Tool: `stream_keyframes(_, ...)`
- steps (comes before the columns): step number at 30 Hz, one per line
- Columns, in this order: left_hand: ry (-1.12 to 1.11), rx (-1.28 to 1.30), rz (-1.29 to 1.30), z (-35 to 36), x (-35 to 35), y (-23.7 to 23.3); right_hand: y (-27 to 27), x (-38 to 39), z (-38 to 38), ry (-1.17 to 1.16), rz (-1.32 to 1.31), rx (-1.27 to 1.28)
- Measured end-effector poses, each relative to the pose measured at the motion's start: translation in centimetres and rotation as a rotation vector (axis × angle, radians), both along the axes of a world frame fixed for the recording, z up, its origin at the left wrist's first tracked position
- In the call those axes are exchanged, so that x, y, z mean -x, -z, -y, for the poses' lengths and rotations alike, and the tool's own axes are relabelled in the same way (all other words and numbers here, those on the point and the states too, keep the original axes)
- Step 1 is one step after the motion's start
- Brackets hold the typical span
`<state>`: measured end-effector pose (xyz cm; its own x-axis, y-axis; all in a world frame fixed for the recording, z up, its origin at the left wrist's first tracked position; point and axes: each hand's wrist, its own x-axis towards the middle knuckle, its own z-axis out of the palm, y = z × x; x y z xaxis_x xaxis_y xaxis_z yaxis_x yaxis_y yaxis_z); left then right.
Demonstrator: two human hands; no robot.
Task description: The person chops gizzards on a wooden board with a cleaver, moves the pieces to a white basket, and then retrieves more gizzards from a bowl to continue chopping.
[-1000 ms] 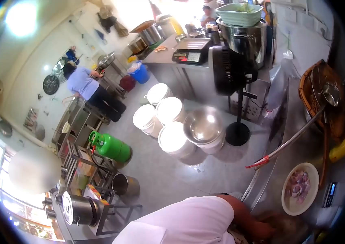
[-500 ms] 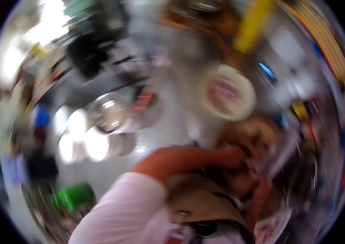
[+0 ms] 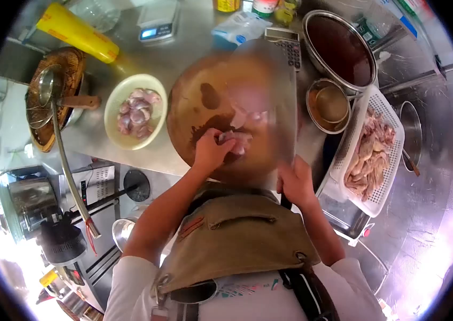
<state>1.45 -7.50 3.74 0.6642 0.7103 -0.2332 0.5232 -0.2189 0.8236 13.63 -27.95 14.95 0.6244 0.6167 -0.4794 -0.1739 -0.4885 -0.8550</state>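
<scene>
My left hand (image 3: 213, 152) is closed on a piece of raw poultry meat (image 3: 241, 142), which lies on the round wooden chopping board (image 3: 191, 96). My right hand (image 3: 297, 182) grips a cleaver (image 3: 285, 101) by its dark handle near the board's front right edge. The cleaver's broad grey blade is smeared by motion over the right part of the board. Partly behind that blur are pinkish meat bits. To the left of the board, a cream plastic basket (image 3: 111, 115) holds several pieces of raw meat.
On the right, a white basket (image 3: 392, 171) holds raw poultry, near a pot of dark red liquid (image 3: 338, 48) and a smaller bowl (image 3: 314, 101). A digital scale (image 3: 157, 24), calculator (image 3: 290, 51) and yellow film roll (image 3: 76, 32) lie behind. A long-handled ladle (image 3: 68, 171) extends past the left table edge.
My view has swung round to face the chopping board and sharpened from heavy blur. Both forearms now reach forward over the table's edge, and the cleaver and held meat show more plainly.
</scene>
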Motion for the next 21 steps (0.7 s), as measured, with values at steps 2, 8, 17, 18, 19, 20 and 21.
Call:
stream_keyframes(2, -0.092, -0.124, -0.096, 0.8, 0.0, -0.6, 0.8, 0.0, -0.3, -0.058, 0.021, 0.073)
stream_keyframes(8, -0.096, -0.324, 0.110, 1.3, 2.3, 0.2, 2.4, 0.6, -5.0, -0.363, 0.376, 0.063)
stream_keyframes(17, -0.146, -0.476, 0.354, 0.9, 1.3, 3.4, 3.5, -0.3, -11.5, -0.649, 0.538, 0.141)
stream_keyframes(18, -0.155, -0.488, 0.381, 0.9, 1.2, 3.6, 3.7, -0.2, -11.6, -0.655, 0.527, 0.146)
stream_keyframes(19, -0.161, -0.502, 0.408, 0.7, 1.1, 3.9, 3.8, -0.2, -11.6, -0.670, 0.531, 0.152)
stream_keyframes(20, -0.166, -0.520, 0.437, 0.7, 1.1, 4.0, 3.8, -0.3, -11.6, -0.683, 0.536, 0.156)
stream_keyframes(21, -0.166, -0.493, 0.437, 0.8, 1.1, 3.9, 3.8, -0.4, -11.6, -0.695, 0.542, 0.158)
